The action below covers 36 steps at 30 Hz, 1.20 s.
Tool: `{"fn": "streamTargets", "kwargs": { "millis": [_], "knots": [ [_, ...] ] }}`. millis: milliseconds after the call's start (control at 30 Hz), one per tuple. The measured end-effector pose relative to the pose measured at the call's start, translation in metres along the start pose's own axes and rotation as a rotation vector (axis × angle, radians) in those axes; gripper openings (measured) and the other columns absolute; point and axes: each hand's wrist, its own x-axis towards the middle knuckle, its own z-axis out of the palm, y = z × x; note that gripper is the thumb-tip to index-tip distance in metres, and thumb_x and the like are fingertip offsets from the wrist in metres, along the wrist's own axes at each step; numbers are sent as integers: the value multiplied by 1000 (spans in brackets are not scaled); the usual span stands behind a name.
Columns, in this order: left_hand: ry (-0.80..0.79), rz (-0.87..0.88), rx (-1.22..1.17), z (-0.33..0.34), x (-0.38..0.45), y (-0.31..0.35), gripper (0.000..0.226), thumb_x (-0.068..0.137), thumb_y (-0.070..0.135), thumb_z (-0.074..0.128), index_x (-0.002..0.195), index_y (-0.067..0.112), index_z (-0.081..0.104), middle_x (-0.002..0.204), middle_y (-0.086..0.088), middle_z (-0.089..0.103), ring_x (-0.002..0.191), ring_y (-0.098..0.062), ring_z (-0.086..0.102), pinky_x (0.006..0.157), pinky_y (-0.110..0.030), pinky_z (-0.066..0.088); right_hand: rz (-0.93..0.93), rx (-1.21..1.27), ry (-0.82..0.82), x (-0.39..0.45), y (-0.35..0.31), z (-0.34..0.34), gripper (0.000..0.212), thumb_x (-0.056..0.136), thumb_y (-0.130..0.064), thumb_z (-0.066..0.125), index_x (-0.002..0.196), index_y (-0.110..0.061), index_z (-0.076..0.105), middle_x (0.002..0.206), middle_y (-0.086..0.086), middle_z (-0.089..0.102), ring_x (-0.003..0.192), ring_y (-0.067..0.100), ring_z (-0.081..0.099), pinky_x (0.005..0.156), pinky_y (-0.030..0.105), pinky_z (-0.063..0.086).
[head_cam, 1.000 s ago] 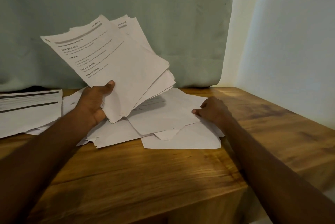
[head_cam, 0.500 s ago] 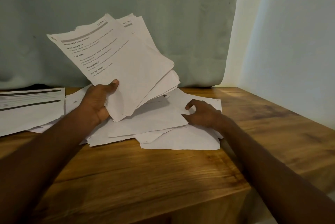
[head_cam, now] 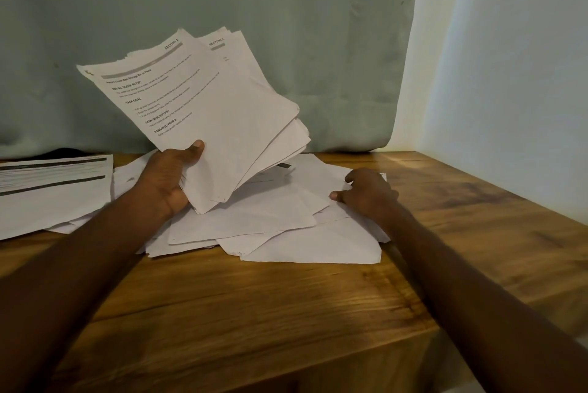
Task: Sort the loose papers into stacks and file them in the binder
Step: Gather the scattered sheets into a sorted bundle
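The left hand (head_cam: 168,179) is clamped on a fanned bundle of printed sheets (head_cam: 206,112), thumb on the front and the other fingers hidden behind, holding it raised and tilted in the upper middle of the frame, its long edges running from lower left up toward upper right. Under and to the right of it, a loose heap of blank-side-up papers (head_cam: 273,221) lies scattered on the wooden table (head_cam: 286,313), corners pointing every way. The right hand (head_cam: 369,194) rests on the right edge of that heap, fingers curled and thumb pointing left at a sheet's edge; whether it has actually pinched a page I cannot tell. That hand looks the nearer one for the next pickup: the top sheet lies directly left of its fingertips, so it would likely slide or lift leftward and upward toward the bundle. A separate stack (head_cam: 54,189) sits flat at the left edge. No binder shows anywhere.
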Motion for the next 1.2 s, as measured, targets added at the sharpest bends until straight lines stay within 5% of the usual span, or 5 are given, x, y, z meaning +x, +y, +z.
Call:
{"fn": "streamTargets", "kwargs": {
  "millis": [267, 433, 700, 867, 1200],
  "knots": [
    [-6, 1, -16, 1, 1, 0, 14, 100, 13, 61, 103, 26, 64, 83, 11, 76, 81, -11, 68, 68, -30, 51, 140, 297, 587, 2, 5, -10, 20, 93, -18, 65, 110, -19, 74, 113, 9, 69, 102, 33, 66, 80, 31, 43],
    [36, 29, 14, -1, 1, 9, 19, 100, 19, 63, 118, 17, 63, 108, 3, 70, 75, -6, 69, 60, -24, 53, -398, 353, 1103, -16, -8, -42, 29, 92, 5, 60, 110, -15, 69, 119, 11, 55, 96, 13, 59, 72, 10, 45],
    [115, 57, -95, -24, -2, 43, 10, 105, 22, 52, 100, 18, 59, 72, 14, 75, 72, -5, 67, 64, -27, 54, -1051, 37, 98, -64, -72, 10, 102, 73, 13, 69, 155, -30, 27, 154, 1, 35, 104, 20, 65, 64, 31, 59],
    [125, 4, -181, -46, 1, 41, 9, 103, 19, 57, 110, 21, 63, 85, 4, 77, 81, -15, 73, 66, -37, 58, -952, 337, -315, -71, -71, 17, 54, 94, -39, 72, 142, -35, 48, 126, -14, 65, 109, 7, 65, 88, 30, 59],
    [109, -11, -194, -46, 7, 35, 25, 102, 19, 58, 126, 14, 63, 89, 2, 79, 87, -17, 72, 68, -36, 57, -230, 122, 172, -7, -18, 13, 31, 99, -46, 59, 118, -22, 67, 119, -2, 69, 110, 21, 63, 97, 38, 50]
  ]
}}
